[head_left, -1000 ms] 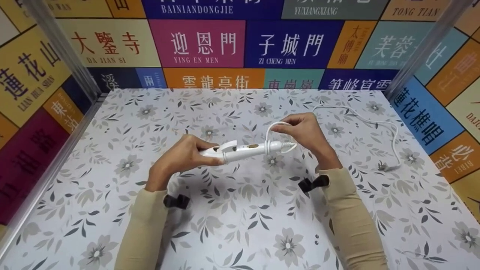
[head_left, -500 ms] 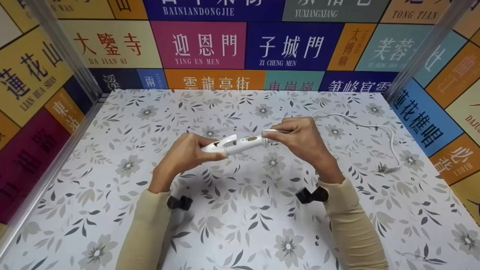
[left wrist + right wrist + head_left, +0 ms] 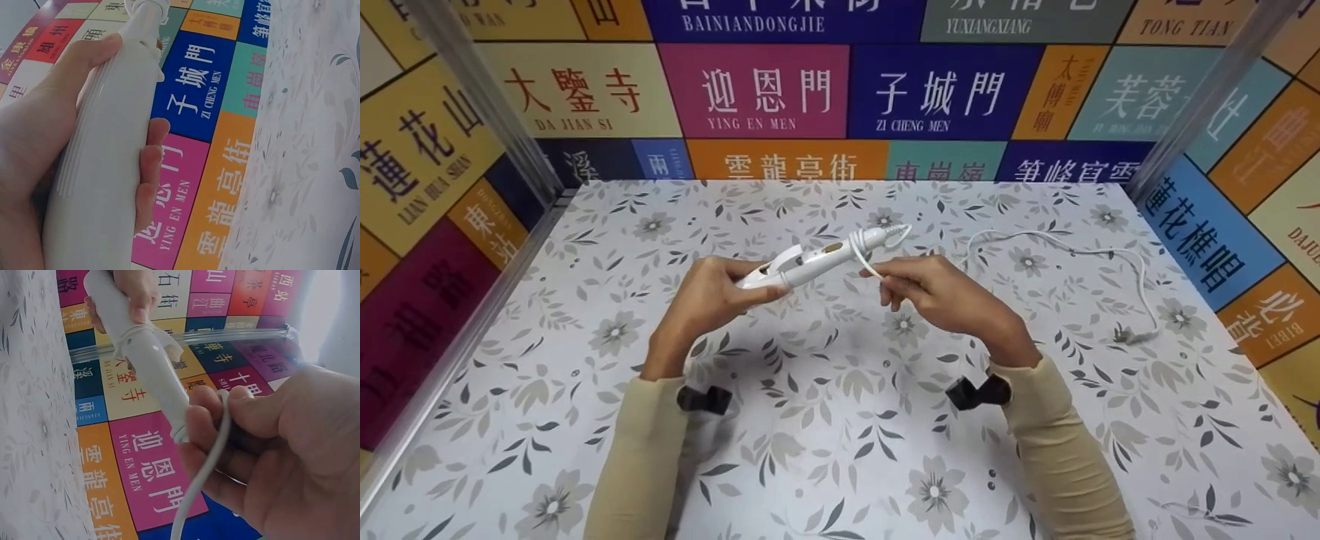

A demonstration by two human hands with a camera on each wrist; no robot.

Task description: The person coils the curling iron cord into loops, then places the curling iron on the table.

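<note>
A white hair curling iron, with a raised lever and a gold-coloured button, slants up to the right above the table. My left hand grips its thick end, the thumb along the ridged white body in the left wrist view. White cord loops round the thinner end, close to the coiled sleeve at its tip. My right hand pinches this cord between thumb and fingers, just below the iron. The right wrist view shows the pinched cord hanging down past the fingers.
The rest of the cord runs across the table's right side to its plug. A floral cloth covers the table. Colourful lettered panels wall the back and sides, with clear posts at the corners.
My right hand has gone from above the iron's thin end, over it, to below it, taking the cord along. The iron has tilted more steeply and shifted slightly left.
</note>
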